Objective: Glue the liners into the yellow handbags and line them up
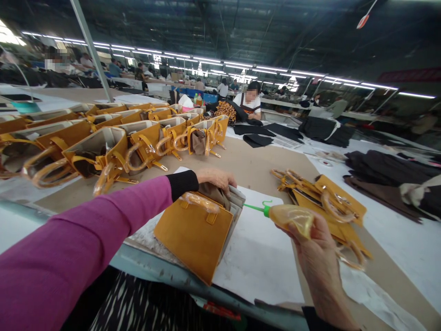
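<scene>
A mustard-yellow handbag [195, 230] stands tilted on white paper near the table's front edge, its plastic-wrapped handle [200, 201] facing me. My left hand [217, 178] reaches over its open top and grips the grey inner side by the rim; some fingertips are hidden. Brown lining [215, 193] bunches up below that hand. In my right hand [315, 248] is a soft squeeze bottle [292, 218] with yellowish contents, the fingers wrapped round it. Its thin green nozzle [255, 208] points left, the tip at the bag's grey side edge; whether it touches I cannot tell.
Rows of similar yellow bags [96, 142] fill the table's left and back. Flat yellow bag pieces with handles [324, 207] lie at right, near dark fabric stacks [389, 170]. A co-worker [250, 103] sits across the table. A metal pole [91, 50] rises at back left.
</scene>
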`<state>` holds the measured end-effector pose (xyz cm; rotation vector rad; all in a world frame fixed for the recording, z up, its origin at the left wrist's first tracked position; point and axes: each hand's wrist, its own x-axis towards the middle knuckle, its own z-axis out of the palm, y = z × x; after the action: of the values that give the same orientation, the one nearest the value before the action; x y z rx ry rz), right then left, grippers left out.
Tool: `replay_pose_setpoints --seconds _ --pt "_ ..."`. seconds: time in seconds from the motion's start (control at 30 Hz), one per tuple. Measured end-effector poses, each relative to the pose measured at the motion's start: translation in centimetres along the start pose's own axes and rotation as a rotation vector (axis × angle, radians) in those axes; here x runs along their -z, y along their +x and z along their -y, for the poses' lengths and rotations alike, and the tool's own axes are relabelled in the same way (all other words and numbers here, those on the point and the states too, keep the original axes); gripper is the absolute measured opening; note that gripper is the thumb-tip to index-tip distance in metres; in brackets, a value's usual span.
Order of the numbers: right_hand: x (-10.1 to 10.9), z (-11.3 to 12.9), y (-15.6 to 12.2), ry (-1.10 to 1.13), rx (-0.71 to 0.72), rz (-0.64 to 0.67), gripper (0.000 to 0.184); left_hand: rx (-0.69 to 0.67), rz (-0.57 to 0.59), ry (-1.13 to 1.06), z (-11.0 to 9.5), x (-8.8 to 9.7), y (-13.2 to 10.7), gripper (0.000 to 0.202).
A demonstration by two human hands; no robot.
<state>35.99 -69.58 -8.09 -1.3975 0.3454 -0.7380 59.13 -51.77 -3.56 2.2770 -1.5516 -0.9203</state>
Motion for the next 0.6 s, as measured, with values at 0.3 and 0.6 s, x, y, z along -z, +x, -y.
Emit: replay_pose_setpoints --seconds 0.3,0.6 --pt "-0.5 -0.1 0.3 0.078 -0.005 -0.016 0.045 -0.001 0.008 -0.003 0.5 -0.1 0.2 0.035" --pt "-0.2 -0.3 0.2 0.059 -0.02 -0.011 0.045 0.141 -0.022 0.067 -0.8 0.2 -0.3 0.042"
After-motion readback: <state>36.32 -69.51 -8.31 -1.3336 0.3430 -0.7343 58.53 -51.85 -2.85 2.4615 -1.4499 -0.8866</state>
